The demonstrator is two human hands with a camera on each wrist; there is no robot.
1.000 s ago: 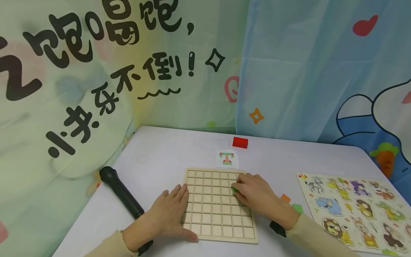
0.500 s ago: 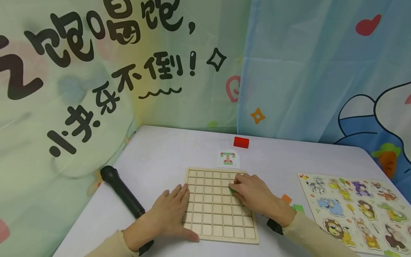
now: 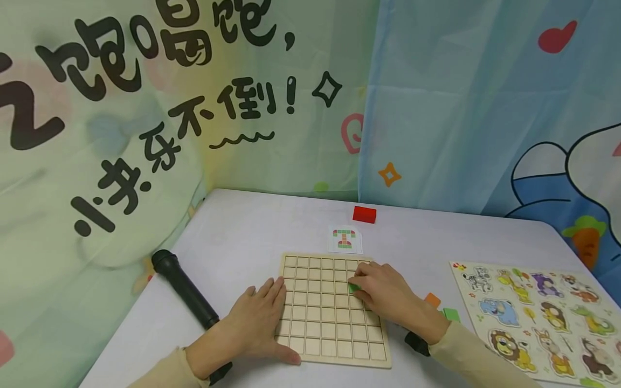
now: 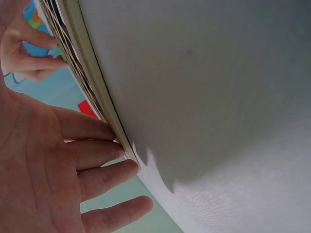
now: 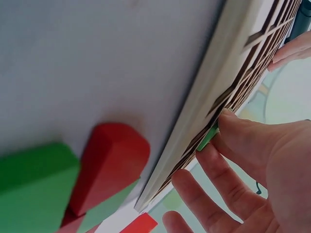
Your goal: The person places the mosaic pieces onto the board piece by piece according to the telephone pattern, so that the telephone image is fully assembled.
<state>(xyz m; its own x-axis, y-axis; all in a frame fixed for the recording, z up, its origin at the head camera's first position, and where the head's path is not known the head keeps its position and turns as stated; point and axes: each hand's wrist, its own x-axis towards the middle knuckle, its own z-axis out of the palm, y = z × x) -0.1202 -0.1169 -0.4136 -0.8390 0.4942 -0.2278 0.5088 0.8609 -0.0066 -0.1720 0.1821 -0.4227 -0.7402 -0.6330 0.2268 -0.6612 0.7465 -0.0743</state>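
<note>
Head view evenly lit; wrist views dimmer, soft shadow [image 4: 194, 111] across tabletop [image 4: 252, 199].

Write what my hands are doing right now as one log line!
left hand: touching wooden grid board | right hand: pinching green block at board | picture card: beyond board

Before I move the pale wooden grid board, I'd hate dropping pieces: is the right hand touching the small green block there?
Touching. The right wrist view shows the right hand pinching the small green block between thumb and finger.
</note>
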